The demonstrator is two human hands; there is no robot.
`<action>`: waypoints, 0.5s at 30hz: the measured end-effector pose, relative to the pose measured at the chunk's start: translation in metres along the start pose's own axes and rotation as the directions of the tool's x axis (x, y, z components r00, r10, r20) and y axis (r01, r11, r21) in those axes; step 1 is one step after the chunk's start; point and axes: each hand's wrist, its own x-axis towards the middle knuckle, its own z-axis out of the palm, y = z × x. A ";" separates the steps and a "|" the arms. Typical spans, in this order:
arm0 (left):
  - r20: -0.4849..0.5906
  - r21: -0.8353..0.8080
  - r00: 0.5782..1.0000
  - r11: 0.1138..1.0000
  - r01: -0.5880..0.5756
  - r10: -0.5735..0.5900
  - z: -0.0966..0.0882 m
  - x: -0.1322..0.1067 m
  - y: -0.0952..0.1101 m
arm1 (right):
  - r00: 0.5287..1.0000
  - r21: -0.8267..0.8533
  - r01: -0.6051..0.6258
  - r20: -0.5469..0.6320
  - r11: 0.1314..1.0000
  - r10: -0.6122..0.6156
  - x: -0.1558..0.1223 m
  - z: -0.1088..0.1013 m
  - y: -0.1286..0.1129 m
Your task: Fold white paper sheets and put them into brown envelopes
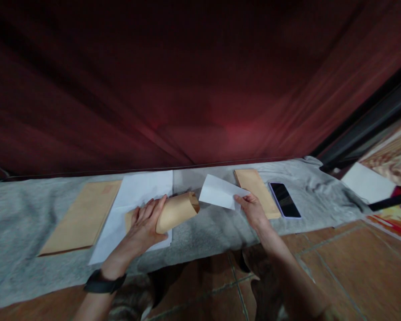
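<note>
My left hand (146, 222), with a dark band on its wrist, grips a brown paper envelope (175, 213) across its body, thumb at the near edge and fingers over the top. The envelope is bowed, and its mouth gapes at the right end. It lies over white paper sheets (143, 189). Between thumb and fingers, my right hand (250, 207) pinches a folded white sheet of paper (219, 191) by its right end. The sheet is held just right of the envelope's mouth, apart from it. What is inside the envelope cannot be made out.
A large brown envelope (82, 216) lies at the left. Several smaller brown envelopes (259, 191) are stacked behind my right hand, beside a phone (285, 199). Grey cloth (207, 236) covers the narrow surface. A dark red curtain (194, 89) hangs behind, above a tiled floor (347, 258).
</note>
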 end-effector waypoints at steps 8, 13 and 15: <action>-0.057 0.028 0.997 0.998 -0.053 0.055 0.001 0.004 0.002 | 0.996 -0.181 0.010 0.089 0.983 0.007 0.002 0.000 0.003; -0.089 0.062 0.991 0.993 -0.096 0.102 0.002 0.005 0.002 | 0.981 -0.246 0.106 0.184 0.963 -0.061 0.008 -0.005 0.006; -0.095 0.077 0.987 0.989 -0.124 0.131 0.002 0.005 0.003 | 0.979 -0.267 0.100 0.199 0.959 -0.047 0.009 -0.006 0.007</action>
